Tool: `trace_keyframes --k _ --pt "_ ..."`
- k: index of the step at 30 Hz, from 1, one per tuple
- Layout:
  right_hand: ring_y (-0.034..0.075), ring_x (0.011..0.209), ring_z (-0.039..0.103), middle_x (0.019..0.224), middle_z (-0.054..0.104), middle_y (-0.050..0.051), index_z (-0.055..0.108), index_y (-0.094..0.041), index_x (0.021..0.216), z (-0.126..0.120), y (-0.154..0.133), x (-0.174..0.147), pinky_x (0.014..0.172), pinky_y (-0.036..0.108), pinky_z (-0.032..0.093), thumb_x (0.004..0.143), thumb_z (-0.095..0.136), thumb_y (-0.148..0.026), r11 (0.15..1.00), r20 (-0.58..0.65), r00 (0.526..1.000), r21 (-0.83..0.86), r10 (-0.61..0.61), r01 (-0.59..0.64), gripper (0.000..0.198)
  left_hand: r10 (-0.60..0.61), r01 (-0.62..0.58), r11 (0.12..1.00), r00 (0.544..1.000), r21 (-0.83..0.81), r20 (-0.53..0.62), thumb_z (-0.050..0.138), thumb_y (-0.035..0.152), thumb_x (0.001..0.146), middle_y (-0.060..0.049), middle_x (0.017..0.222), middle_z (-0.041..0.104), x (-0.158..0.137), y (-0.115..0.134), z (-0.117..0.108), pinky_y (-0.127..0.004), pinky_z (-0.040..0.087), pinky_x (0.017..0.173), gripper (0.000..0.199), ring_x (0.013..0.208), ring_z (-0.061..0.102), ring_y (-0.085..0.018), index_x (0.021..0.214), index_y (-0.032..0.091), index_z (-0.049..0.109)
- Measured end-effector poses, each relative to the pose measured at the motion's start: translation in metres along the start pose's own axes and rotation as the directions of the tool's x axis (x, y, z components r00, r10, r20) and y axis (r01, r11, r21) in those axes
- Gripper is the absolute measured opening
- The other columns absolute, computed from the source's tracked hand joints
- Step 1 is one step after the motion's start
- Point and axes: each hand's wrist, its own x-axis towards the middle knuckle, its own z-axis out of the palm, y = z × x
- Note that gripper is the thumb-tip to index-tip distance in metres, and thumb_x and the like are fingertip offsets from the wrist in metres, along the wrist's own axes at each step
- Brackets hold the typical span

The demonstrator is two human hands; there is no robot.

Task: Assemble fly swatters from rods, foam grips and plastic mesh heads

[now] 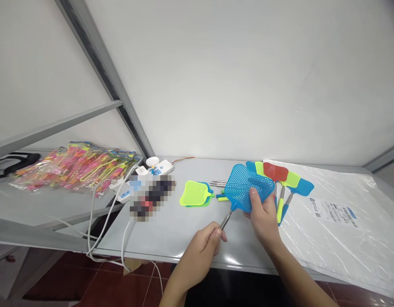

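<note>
One blue, square-shaped swatter head of perforated plastic (238,185) is held up above the near middle of the table, joined at its neck to a slim silver metal rod (226,220). The left hand (201,245) has its fingers curled round this rod, thumb pressed along it. The right hand (264,219) pinches the head near its right-hand edge, thumb on the face towards the camera. Partly hidden behind the head are several loose silver rods (217,183) and short blue and lime-green tubes (221,198). To the left, a lime-green perforated head (193,194) lies over others, blue and green edges showing. To the right, swatters with red (276,171), lime and blue heads lie fanned out, partly on a large white plastic package (353,251) bearing a printed label (336,212). All this rests on a smooth grey tabletop (158,238). Farther left are a white power strip (163,167), a blurred-out object (152,198) and a heap of clear packets with multicoloured contents (84,166).
</note>
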Motion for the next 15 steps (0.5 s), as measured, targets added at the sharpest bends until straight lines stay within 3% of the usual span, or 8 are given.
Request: trace_keyframes --k 5,8,10,12,15 --pt "0.011 0.049 0.047 0.064 0.049 -0.006 0.050 -0.026 0.097 0.004 -0.008 0.007 0.040 0.021 0.040 0.086 0.058 -0.051 0.997 0.064 0.998 0.075 -0.022 0.017 0.029 0.028 -0.029 0.999 1.000 -0.030 -0.004 0.028 0.050 0.100 0.007 0.060 0.029 0.006 0.009 0.004 -0.022 0.025 0.052 0.038 0.054 0.027 -0.010 0.084 0.021 0.047" --pt "0.009 0.045 0.040 0.060 0.043 -0.008 0.047 -0.027 0.092 0.006 -0.008 0.010 0.039 0.021 0.038 0.087 0.058 -0.048 0.988 0.077 0.995 0.146 -0.066 0.054 0.025 0.076 -0.052 0.967 0.993 0.250 -0.088 0.027 0.044 0.101 0.005 0.061 0.036 0.007 0.016 0.004 -0.024 0.027 0.055 0.034 0.056 0.035 -0.012 0.084 0.022 0.046" --pt "0.009 0.044 0.036 0.059 0.040 -0.009 0.045 -0.026 0.090 0.007 -0.008 0.011 0.038 0.020 0.034 0.088 0.059 -0.047 0.981 0.079 0.994 0.184 -0.081 0.065 0.025 0.140 -0.031 0.844 0.976 0.536 -0.165 0.027 0.036 0.101 0.003 0.063 0.044 0.008 0.020 0.006 -0.026 0.023 0.055 0.028 0.057 0.041 -0.015 0.085 0.022 0.045" --pt "0.008 0.044 0.035 0.059 0.040 -0.009 0.045 -0.026 0.090 0.006 -0.008 0.012 0.038 0.020 0.032 0.088 0.059 -0.045 0.974 0.074 0.994 0.219 -0.077 0.059 0.024 0.191 0.024 0.664 0.961 0.748 -0.201 0.027 0.031 0.100 0.000 0.064 0.050 0.010 0.023 0.010 -0.029 0.018 0.055 0.025 0.055 0.045 -0.016 0.084 0.023 0.044" --pt "0.007 0.045 0.033 0.060 0.039 -0.009 0.045 -0.025 0.090 0.002 -0.011 0.015 0.039 0.020 0.030 0.088 0.060 -0.045 0.962 0.070 0.996 0.270 -0.061 0.040 0.025 0.211 0.065 0.511 0.957 0.857 -0.198 0.026 0.032 0.100 -0.003 0.067 0.056 0.013 0.029 0.014 -0.031 0.016 0.053 0.028 0.053 0.050 -0.018 0.082 0.022 0.045"
